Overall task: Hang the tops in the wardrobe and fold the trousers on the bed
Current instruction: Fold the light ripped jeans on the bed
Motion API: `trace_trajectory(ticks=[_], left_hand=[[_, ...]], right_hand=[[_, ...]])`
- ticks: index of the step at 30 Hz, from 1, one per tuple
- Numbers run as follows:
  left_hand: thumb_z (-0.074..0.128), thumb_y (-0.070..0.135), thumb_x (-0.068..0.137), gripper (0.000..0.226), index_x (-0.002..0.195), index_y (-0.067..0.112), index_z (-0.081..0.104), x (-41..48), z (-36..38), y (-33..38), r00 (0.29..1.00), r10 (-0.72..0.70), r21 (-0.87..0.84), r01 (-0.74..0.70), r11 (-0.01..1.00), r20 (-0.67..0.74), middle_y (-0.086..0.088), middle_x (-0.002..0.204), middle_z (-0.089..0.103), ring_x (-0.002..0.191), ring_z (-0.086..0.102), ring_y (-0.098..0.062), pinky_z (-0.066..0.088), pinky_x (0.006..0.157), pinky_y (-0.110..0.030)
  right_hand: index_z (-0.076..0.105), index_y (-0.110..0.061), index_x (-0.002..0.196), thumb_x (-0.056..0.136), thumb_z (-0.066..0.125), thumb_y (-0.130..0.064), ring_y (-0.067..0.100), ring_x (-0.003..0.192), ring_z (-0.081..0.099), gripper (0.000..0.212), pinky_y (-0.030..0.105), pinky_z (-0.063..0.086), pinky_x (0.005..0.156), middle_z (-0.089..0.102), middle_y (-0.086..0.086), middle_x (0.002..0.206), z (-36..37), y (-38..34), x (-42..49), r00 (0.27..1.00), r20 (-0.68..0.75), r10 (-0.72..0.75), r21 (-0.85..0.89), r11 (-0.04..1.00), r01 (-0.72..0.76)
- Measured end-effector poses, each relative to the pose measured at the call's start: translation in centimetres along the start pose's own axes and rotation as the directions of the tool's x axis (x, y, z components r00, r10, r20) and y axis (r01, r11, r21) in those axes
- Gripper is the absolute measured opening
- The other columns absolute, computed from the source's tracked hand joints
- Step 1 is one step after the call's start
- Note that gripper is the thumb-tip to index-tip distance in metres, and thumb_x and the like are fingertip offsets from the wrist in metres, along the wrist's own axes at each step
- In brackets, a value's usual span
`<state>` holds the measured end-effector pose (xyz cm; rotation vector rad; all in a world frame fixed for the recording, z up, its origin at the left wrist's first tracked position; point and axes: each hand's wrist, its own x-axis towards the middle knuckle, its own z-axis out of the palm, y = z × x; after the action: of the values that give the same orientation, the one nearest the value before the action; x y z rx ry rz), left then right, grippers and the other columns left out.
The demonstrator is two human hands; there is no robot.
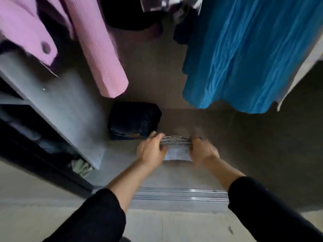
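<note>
I look down into the open wardrobe. Both hands hold a folded grey pair of trousers (177, 151) just above the wardrobe floor (227, 137). My left hand (151, 151) grips its left end and my right hand (202, 151) grips its right end, fingers curled over the far edge. A folded dark denim pair (133, 120) lies on the floor just left of it. A pink ribbed top (97, 49) hangs at the upper left. A blue top (244, 55) hangs at the upper right.
A grey shelf divider (57, 109) stands at the left with clothes in dark compartments beyond it. The sliding-door track (180, 193) runs across below my wrists. Dark garments hang at the top centre (127, 13).
</note>
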<state>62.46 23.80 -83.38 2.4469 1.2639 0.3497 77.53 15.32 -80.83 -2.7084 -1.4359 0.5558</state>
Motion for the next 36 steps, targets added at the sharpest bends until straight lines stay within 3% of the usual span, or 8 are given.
trace_trajectory(ticks=[5, 9, 11, 13, 15, 18, 28, 36], left_hand=[[0.056, 0.014, 0.086, 0.041, 0.127, 0.019, 0.054, 2.9, 7.3, -1.7, 0.987, 0.113, -0.103, -0.125, 0.987, -0.113, -0.003, 0.131, 0.051, 0.103, 0.061, -0.031, 0.050, 0.081, -0.040], [0.057, 0.014, 0.086, 0.056, 0.140, 0.022, 0.043, 0.5, 16.0, -5.4, 0.967, 0.050, -0.098, -0.026, 0.995, 0.252, 0.000, 0.149, 0.035, 0.126, 0.049, -0.024, 0.041, 0.101, -0.031], [0.055, 0.017, 0.087, 0.066, 0.147, 0.027, 0.031, -1.0, 18.5, -6.8, 0.938, 0.075, -0.062, -0.057, 0.996, 0.340, 0.004, 0.159, 0.016, 0.138, 0.034, -0.019, 0.034, 0.108, -0.027], [0.051, 0.018, 0.090, 0.069, 0.150, 0.032, 0.020, -1.6, 19.4, -7.6, 0.943, 0.123, -0.013, -0.125, 0.992, 0.310, 0.008, 0.161, 0.001, 0.140, 0.029, -0.020, 0.036, 0.109, -0.030], [0.049, 0.019, 0.092, 0.069, 0.151, 0.031, 0.015, -1.5, 19.6, -8.1, 0.941, 0.174, 0.054, -0.198, 0.979, 0.289, 0.006, 0.161, -0.004, 0.139, 0.029, -0.022, 0.036, 0.108, -0.032], [0.047, 0.022, 0.093, 0.069, 0.152, 0.028, 0.012, -0.3, 19.7, -8.5, 0.931, 0.211, 0.117, -0.255, 0.960, 0.296, 0.003, 0.161, -0.006, 0.142, 0.025, -0.022, 0.024, 0.115, -0.033], [0.042, 0.045, 0.096, 0.073, 0.152, 0.033, -0.004, 9.7, 19.9, -7.4, 0.890, 0.026, 0.161, -0.111, 0.981, 0.456, 0.010, 0.157, -0.022, 0.147, 0.013, -0.022, 0.026, 0.115, -0.039], [0.048, 0.048, 0.093, 0.078, 0.150, 0.042, -0.005, 13.6, 19.6, -7.6, 0.870, -0.022, 0.031, 0.008, 0.999, 0.492, 0.017, 0.155, -0.024, 0.146, 0.016, -0.019, 0.029, 0.114, -0.038]], right_hand=[[0.030, -0.022, 0.138, 0.097, 0.041, -0.018, 0.036, 0.093, 0.063, 0.043, 0.034, 0.042, 0.067, 0.065, 0.019, 0.106, 7.2, 3.9, 5.0, 0.987, -0.158, 0.034, 0.133, 0.991, -0.013], [0.015, -0.023, 0.151, 0.090, 0.046, -0.013, 0.037, 0.113, 0.057, 0.069, 0.035, 0.046, 0.087, 0.053, 0.020, 0.134, 16.3, 6.4, 5.7, 0.996, 0.087, 0.024, 0.283, 0.958, -0.048], [0.010, -0.024, 0.153, 0.089, 0.047, -0.013, 0.036, 0.108, 0.059, 0.075, 0.033, 0.046, 0.080, 0.056, 0.018, 0.131, 18.9, 7.1, 5.2, 0.996, 0.088, 0.030, 0.272, 0.961, -0.053], [0.021, -0.022, 0.150, 0.088, 0.047, -0.012, 0.037, 0.098, 0.061, 0.068, 0.034, 0.043, 0.067, 0.061, 0.016, 0.120, 20.2, 7.5, 5.0, 0.998, -0.069, 0.009, 0.241, 0.970, 0.008], [0.044, -0.016, 0.130, 0.087, 0.049, -0.013, 0.037, 0.094, 0.061, 0.044, 0.036, 0.043, 0.065, 0.063, 0.015, 0.113, 20.7, 7.4, 5.6, 0.980, -0.187, -0.063, 0.194, 0.976, 0.099], [0.051, -0.013, 0.110, 0.086, 0.051, -0.022, 0.032, 0.099, 0.060, 0.026, 0.035, 0.047, 0.075, 0.061, 0.012, 0.116, 20.7, 7.0, 7.5, 0.980, -0.169, -0.104, 0.132, 0.983, 0.127], [0.017, -0.021, 0.149, 0.075, 0.066, -0.050, 0.019, 0.145, 0.017, 0.093, 0.035, 0.031, 0.112, 0.018, -0.001, 0.155, 18.1, 6.8, 15.7, 0.991, 0.051, -0.121, 0.131, 0.985, 0.114], [0.009, -0.021, 0.153, 0.075, 0.071, -0.050, 0.019, 0.147, 0.007, 0.103, 0.035, 0.024, 0.116, 0.007, -0.003, 0.157, 17.2, 7.5, 20.7, 0.977, 0.161, -0.137, 0.169, 0.979, 0.110]])
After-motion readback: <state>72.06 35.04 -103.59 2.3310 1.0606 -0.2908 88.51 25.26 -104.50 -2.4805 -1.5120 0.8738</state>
